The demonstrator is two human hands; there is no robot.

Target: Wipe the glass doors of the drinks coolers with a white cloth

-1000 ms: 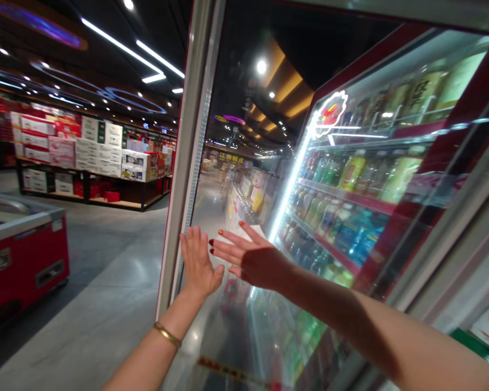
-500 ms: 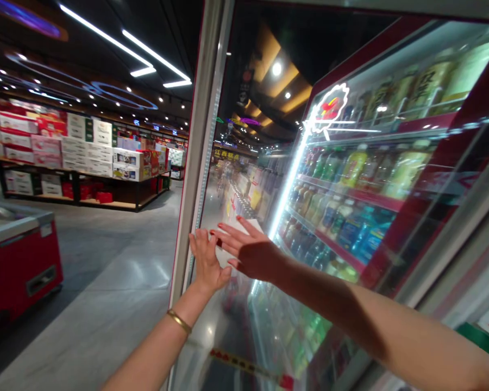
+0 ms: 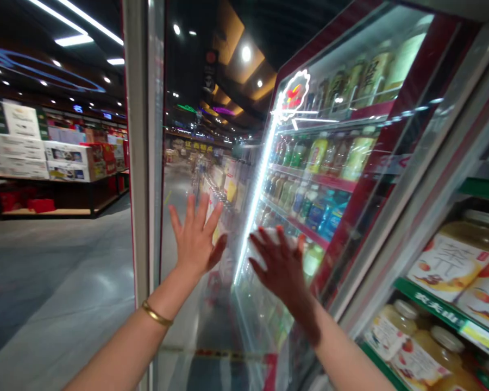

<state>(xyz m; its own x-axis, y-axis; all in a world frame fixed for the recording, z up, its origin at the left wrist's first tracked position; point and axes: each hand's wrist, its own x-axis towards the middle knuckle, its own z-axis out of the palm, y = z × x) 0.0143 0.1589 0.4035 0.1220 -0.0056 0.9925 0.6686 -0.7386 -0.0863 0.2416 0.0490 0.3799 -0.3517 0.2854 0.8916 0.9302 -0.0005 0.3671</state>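
A tall glass door with a pale metal frame stands ajar in front of me. My left hand, with a gold bangle at the wrist, is spread at the glass, fingers up. To its right my right hand is in shadow, its fingers also spread at the glass. Both palms face the pane and hold nothing; whether they press on it is hard to tell. Lit shelves of drink bottles show in or through the glass.
On the right, green-edged shelves hold large bottles with printed labels. Stacked boxes sit on a black-framed stand at the left. Grey floor runs below it.
My hands have moved apart: the right one has shifted right and both now have fingers spread. The door frame sits farther left in view, and the labelled bottles on the right have come into sight.
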